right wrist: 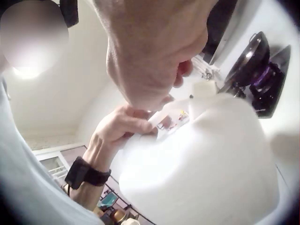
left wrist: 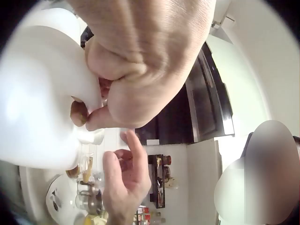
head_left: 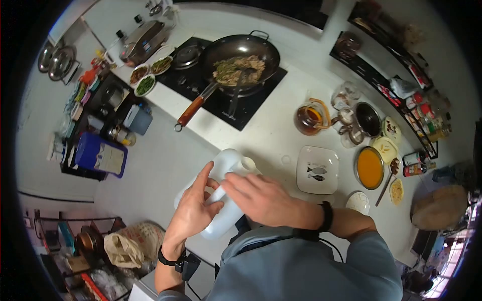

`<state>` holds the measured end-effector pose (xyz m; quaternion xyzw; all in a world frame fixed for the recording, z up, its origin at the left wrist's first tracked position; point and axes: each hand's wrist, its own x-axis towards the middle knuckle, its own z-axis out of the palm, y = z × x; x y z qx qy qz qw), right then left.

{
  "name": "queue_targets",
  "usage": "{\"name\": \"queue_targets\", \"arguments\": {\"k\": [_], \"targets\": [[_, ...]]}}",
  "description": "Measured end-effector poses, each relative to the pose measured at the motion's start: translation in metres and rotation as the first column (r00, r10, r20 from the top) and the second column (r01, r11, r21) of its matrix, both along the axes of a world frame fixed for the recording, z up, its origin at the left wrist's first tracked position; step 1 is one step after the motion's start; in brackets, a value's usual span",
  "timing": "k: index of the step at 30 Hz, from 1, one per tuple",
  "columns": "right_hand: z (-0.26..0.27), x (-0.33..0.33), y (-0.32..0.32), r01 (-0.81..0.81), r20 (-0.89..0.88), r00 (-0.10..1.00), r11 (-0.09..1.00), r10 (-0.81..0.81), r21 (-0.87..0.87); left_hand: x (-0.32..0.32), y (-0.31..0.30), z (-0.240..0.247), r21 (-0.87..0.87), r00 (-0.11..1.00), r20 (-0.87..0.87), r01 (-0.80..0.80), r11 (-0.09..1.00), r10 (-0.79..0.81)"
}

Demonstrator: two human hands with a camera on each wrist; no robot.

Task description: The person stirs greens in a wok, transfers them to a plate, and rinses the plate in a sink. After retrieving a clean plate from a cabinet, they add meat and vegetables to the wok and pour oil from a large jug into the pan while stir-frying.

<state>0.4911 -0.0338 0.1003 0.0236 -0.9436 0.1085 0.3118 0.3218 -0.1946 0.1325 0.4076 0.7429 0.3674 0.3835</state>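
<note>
A large white plastic jug point(head_left: 228, 215) with a moulded handle and a pale cap point(head_left: 248, 163) stands close in front of the body. My left hand point(head_left: 193, 208) grips the handle, its index finger stretched out toward the counter. In the left wrist view, fingers of that hand curl through the handle's opening. Over the jug's top, beside the cap, my right hand point(head_left: 261, 198) hovers with extended fingers. The left wrist view shows this right hand point(left wrist: 126, 178) with thumb and index finger spread and nothing between them.
A wok point(head_left: 241, 47) of cooked food with a spatula sits on the black stove point(head_left: 251, 108). On the counter are a fish-patterned square plate point(head_left: 318, 183), a glass teapot point(head_left: 306, 120), a bowl of orange liquid point(head_left: 369, 168) and several small dishes. A cloth bag point(head_left: 133, 246) lies lower left.
</note>
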Motion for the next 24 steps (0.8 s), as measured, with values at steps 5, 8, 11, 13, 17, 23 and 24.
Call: {"name": "queue_targets", "arguments": {"k": [5,8,11,13,17,23,24], "targets": [[-0.007,-0.014,-0.012,0.111,0.263,0.957,0.992,-0.122,0.055,0.013,0.021,0.006,0.045,0.998,-0.041,0.05,0.998,-0.048],[-0.012,-0.017,-0.005,0.154,0.222,0.959,0.982,-0.175,0.111,0.019,0.03,0.007,0.163,0.983,-0.171,0.096,0.982,-0.068],[-0.013,-0.011,0.014,0.193,0.173,0.96,0.966,-0.222,0.172,0.02,0.029,0.027,0.221,0.916,-0.4,0.143,0.965,-0.044],[-0.01,-0.001,0.031,0.243,0.159,0.948,0.949,-0.277,0.2,0.015,0.021,0.042,0.326,0.893,-0.45,0.136,0.936,0.027],[0.005,0.022,0.072,0.306,0.174,0.926,0.935,-0.337,0.181,-0.019,-0.004,0.035,0.477,0.923,-0.297,-0.078,0.875,0.244],[0.023,0.047,0.13,0.317,0.039,0.948,0.947,-0.315,-0.048,-0.084,-0.046,-0.089,0.166,0.815,0.292,-0.559,0.812,0.501],[0.026,0.05,0.137,0.342,0.049,0.939,0.938,-0.339,-0.065,-0.087,-0.055,-0.117,0.127,0.767,0.379,-0.598,0.792,0.518]]}}
